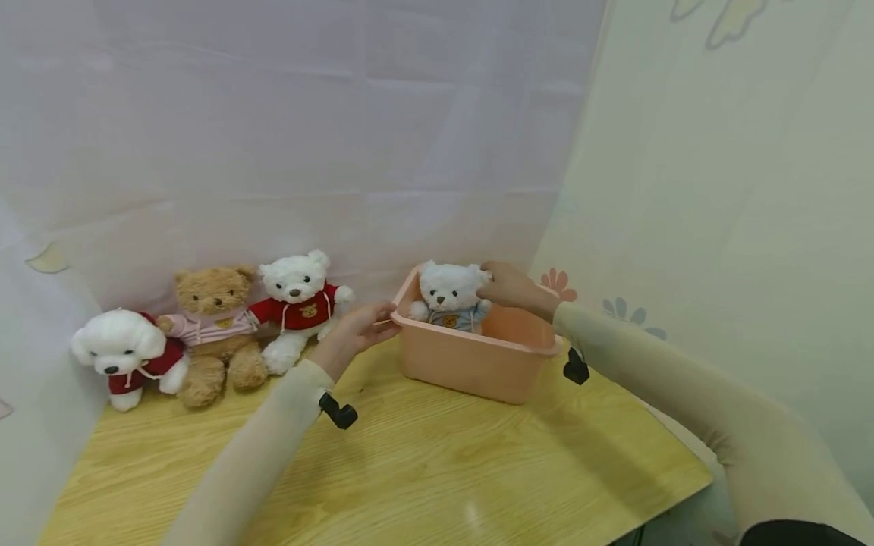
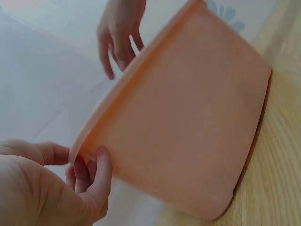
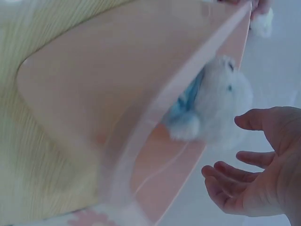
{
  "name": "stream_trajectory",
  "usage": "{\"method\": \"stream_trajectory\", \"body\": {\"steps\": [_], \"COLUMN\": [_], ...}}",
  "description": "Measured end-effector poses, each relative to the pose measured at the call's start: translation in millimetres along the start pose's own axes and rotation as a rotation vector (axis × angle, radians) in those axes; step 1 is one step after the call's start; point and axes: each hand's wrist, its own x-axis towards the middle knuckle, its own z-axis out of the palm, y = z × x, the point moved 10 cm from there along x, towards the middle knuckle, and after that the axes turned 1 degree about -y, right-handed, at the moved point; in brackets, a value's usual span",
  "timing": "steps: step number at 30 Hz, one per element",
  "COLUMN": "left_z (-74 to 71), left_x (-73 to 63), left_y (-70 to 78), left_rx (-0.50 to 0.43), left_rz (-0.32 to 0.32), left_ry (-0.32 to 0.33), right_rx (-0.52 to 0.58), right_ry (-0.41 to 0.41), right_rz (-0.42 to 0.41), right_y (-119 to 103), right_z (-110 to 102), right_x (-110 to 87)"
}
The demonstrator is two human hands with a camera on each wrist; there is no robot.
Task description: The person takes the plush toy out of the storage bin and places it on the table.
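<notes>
A peach plastic tub (image 1: pixel 471 364) stands on the table, and a white teddy bear (image 1: pixel 451 288) in a light blue top sits upright inside it, its lower body hidden by the front wall. My left hand (image 1: pixel 365 327) grips the tub's left rim, thumb on one side and fingers curled beneath the lip (image 2: pixel 75 155). Beside the bear's head, over the tub's right half, is my right hand (image 1: pixel 508 287). In the right wrist view its fingers are spread and loosely bent, holding nothing, with a gap between the thumb and the bear's white head (image 3: pixel 225 103).
Along the back left of the wooden table (image 1: pixel 410 462) sit a white plush dog (image 1: pixel 126 349) in red, a brown teddy bear (image 1: pixel 213 326) in pink and a white teddy bear (image 1: pixel 298 299) in red. A pale cloth wall (image 1: pixel 273 136) rises behind them. The table's right corner is close to my right sleeve.
</notes>
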Motion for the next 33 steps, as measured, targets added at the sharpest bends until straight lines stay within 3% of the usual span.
{"method": "stream_trajectory", "body": {"steps": [6,10,15,19,23,25,27,29,31,33], "left_z": [-0.9,-2.4,-3.3,-2.2,-7.5,-11.9,-16.7,-21.1,-20.6,-12.9], "left_x": [-26.7,-36.7,-43.6,-45.7,-41.9,-38.4,-35.0,-32.2,-28.4,-24.6], "left_y": [-1.8,-4.5,-11.6,-16.0,-17.2,-13.9,-2.8,15.5,38.0,59.4], "left_rx": [-0.095,-0.157,-0.268,-0.265,-0.169,-0.087,0.009,0.118,0.257,0.465], "left_rz": [0.026,0.006,-0.037,-0.063,-0.115,-0.143,-0.134,-0.079,0.015,0.121], "left_ry": [0.031,0.059,0.049,0.003,-0.006,-0.002,0.011,0.033,0.049,0.058], "right_rx": [0.004,0.111,0.426,0.744,0.971,1.010,1.026,1.047,1.081,1.116], "right_ry": [0.071,0.033,-0.025,-0.054,-0.072,-0.068,-0.047,-0.024,-0.011,-0.018], "right_rz": [0.104,0.152,0.256,0.305,0.324,0.319,0.309,0.288,0.272,0.270], "right_y": [57.8,92.6,132.2,151.0,160.6,163.4,166.2,167.3,169.3,171.9], "right_z": [-35.5,-39.5,-28.5,-18.2,-9.3,-6.9,-5.5,-3.7,-1.6,1.2], "right_x": [-31.1,-42.0,-49.7,-49.4,-43.8,-42.2,-40.8,-38.5,-37.2,-37.9]}}
